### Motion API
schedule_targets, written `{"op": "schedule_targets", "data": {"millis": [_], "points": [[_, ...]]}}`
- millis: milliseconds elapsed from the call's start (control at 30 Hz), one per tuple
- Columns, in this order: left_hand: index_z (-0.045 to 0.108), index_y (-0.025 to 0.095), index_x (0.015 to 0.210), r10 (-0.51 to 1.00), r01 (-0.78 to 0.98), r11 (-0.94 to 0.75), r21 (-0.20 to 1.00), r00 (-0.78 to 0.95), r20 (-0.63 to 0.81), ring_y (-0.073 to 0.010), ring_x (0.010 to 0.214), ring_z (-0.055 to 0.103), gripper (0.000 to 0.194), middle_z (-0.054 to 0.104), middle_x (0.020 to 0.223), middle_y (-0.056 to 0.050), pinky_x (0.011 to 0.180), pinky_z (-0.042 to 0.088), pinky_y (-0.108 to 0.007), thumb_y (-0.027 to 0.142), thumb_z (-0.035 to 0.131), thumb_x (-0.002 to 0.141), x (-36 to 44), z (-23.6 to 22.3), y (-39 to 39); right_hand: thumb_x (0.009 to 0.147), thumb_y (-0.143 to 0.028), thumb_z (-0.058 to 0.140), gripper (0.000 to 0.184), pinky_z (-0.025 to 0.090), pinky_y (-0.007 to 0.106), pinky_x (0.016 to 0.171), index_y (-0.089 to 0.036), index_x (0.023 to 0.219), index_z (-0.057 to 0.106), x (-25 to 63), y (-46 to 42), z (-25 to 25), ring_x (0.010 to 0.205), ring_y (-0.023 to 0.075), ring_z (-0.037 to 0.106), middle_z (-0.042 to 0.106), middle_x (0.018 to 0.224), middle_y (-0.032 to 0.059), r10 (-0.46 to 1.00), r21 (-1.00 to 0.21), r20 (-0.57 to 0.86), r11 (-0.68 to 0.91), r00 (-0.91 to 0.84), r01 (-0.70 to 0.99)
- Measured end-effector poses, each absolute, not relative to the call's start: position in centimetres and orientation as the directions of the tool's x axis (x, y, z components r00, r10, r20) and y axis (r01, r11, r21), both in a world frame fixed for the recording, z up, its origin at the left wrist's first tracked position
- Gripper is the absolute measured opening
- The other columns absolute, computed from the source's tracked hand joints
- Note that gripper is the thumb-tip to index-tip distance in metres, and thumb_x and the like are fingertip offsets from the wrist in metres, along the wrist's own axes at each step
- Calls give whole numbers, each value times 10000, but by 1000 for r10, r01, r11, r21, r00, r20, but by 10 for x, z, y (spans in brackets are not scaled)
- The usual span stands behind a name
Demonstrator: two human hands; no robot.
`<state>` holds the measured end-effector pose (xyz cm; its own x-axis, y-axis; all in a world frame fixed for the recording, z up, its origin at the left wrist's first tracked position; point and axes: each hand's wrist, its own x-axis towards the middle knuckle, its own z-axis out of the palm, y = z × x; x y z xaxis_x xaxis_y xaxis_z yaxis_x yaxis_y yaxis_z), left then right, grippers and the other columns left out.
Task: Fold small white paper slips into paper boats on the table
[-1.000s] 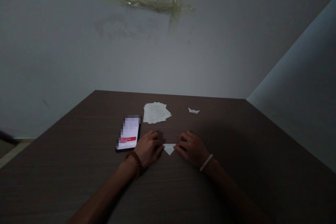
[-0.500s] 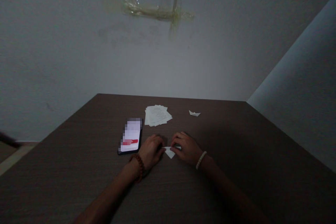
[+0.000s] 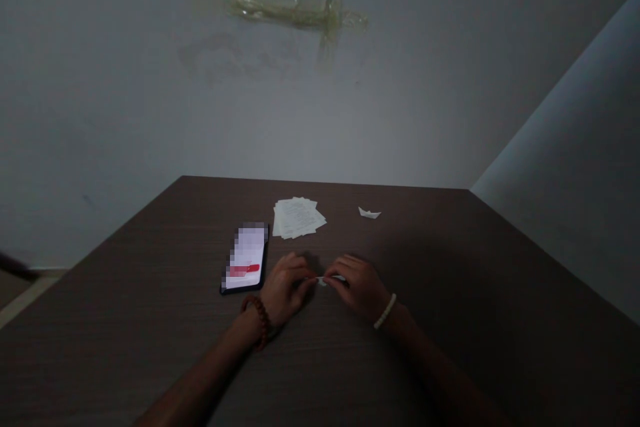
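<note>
A small folded piece of white paper (image 3: 323,281) is pinched between my two hands just above the dark table. My left hand (image 3: 287,287), with a brown bead bracelet at the wrist, grips its left end between thumb and fingertips. On the other side my right hand (image 3: 357,285), wearing a pale bead bracelet, is closed on the right part. Only a thin edge and a little of the lower part of the paper show; my fingers hide the rest.
A phone (image 3: 246,259) with a lit screen lies left of my left hand. Beyond my hands are a loose stack of printed paper slips (image 3: 299,218) and a small paper boat (image 3: 369,213). The brown table (image 3: 150,267) reaches to a wall (image 3: 390,120) with tape on it.
The folded paper showed as a downward-pointing triangle; now it is tipped so mostly its thin edge shows. Both hands stay closed on it, and the view has shifted slightly.
</note>
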<state>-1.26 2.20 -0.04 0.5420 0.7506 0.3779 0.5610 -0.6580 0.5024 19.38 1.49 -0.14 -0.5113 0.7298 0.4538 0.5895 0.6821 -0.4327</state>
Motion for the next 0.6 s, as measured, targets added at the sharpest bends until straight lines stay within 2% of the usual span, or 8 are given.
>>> {"op": "schedule_targets", "data": {"millis": [333,600], "points": [[696,167,857,689,580,-723,374,570,448,-203,781,478,277,603,795,-69,715,401,-344,235,437,925,-14,-4,26,914,-203,512,139,412,286,731,-181,832,622,213,21,-3,797,174,542,641,826,51,708,-273,449,690,-545,671],[668,151,712,622,582,-763,282,541,566,-183,717,466,283,584,694,-55,644,411,-299,277,507,907,-18,-6,29,881,-202,572,170,364,268,643,-162,716,575,216,22,-4,687,153,495,602,709,28,648,-142,549,695,-528,705]]}}
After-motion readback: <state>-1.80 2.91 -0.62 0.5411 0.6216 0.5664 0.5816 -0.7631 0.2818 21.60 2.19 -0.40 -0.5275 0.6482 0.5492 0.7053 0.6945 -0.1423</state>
